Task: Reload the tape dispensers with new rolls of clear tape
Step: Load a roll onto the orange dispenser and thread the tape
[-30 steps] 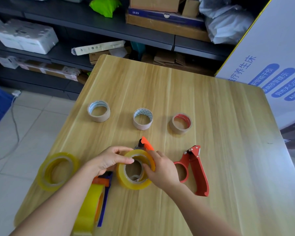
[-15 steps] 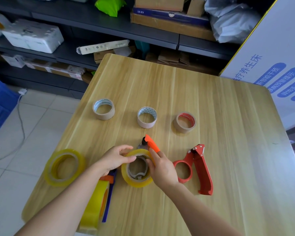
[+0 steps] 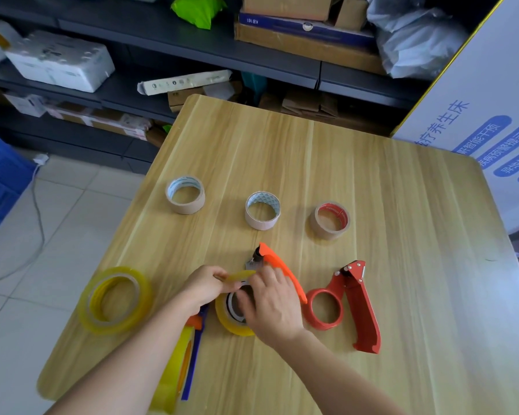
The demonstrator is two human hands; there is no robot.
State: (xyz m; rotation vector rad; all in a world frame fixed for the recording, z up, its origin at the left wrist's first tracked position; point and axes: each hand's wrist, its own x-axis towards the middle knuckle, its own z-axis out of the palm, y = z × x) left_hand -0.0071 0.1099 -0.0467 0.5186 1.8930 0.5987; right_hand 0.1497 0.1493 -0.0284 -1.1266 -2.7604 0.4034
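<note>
Wood-grain laminate table (image 3: pixel 402 205), pale and smooth, with rounded corners. Dark metal shelving behind it holds cardboard boxes and wrapped parcels.

Far row: three spent cores stand on end, well apart. All are short cardboard cylinders. The left core (image 3: pixel 185 194) and middle core (image 3: pixel 262 210) have white printed linings; the right core (image 3: pixel 330 220) has a red one.

The orange dispenser (image 3: pixel 277 265) lies flat. It has a curved plastic handle, with a dark roller and metal blade at the far tip. The new roll (image 3: pixel 228 322), glossy yellowish-clear film, sits round its hub end and is largely hidden under my right hand (image 3: pixel 271 307). That hand is closed on the roll: fingers curled over the far rim, thumb down at the core.

My left hand (image 3: pixel 206 287) pinches the free tape end (image 3: pixel 240 276), a narrow yellowish strip drawn toward the dispenser's tip.

The red dispenser (image 3: pixel 357 307) lies flat just right of my right hand. Its ring hub is bare and its handle is tapered.

A loose roll (image 3: pixel 116 299), wide and thin-walled, lies flat near the table's left edge.

The loaded dispenser (image 3: pixel 177 369) has a blue frame with an orange part. Its thick yellow roll stands on edge beside my left forearm, blurred at the near end.
</note>
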